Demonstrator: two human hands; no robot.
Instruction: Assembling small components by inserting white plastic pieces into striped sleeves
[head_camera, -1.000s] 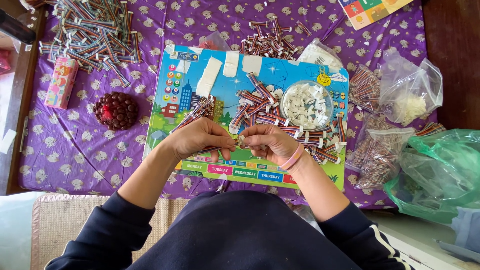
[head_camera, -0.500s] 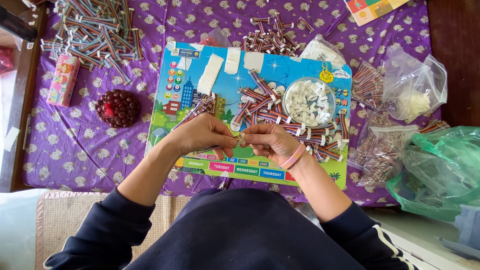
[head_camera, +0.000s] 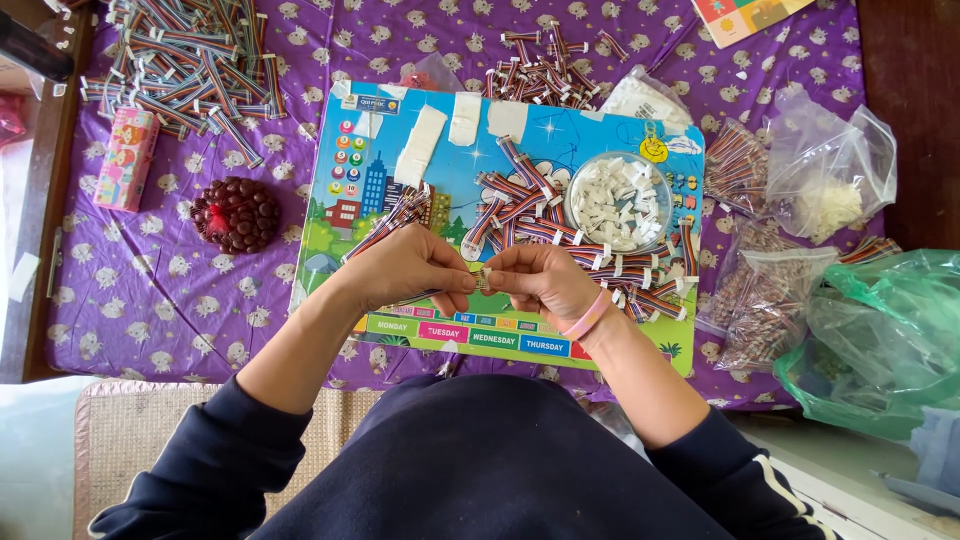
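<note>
My left hand (head_camera: 405, 268) and my right hand (head_camera: 540, 282) meet over a colourful picture board (head_camera: 350, 200) on the table. Both pinch the end of a striped ribbon cable (head_camera: 483, 279) between their fingertips, where a small white connector shows. The cable's length runs left under my left hand towards a loose bundle of striped cables (head_camera: 395, 215). A pink band circles my right wrist. A clear round bowl (head_camera: 617, 203) of small white connectors stands just beyond my right hand, among several more striped cables (head_camera: 530, 215).
A purple patterned cloth (head_camera: 150, 300) covers the table. A pile of striped cables (head_camera: 185, 70) lies far left, another pile (head_camera: 545, 70) at the top. A dark red beaded ball (head_camera: 236, 213), a pink box (head_camera: 127, 158), clear bags (head_camera: 830, 170) and a green bag (head_camera: 880, 340) are around.
My hands have stayed together at the same spot over the board; only the fingers have shifted slightly on the cable end.
</note>
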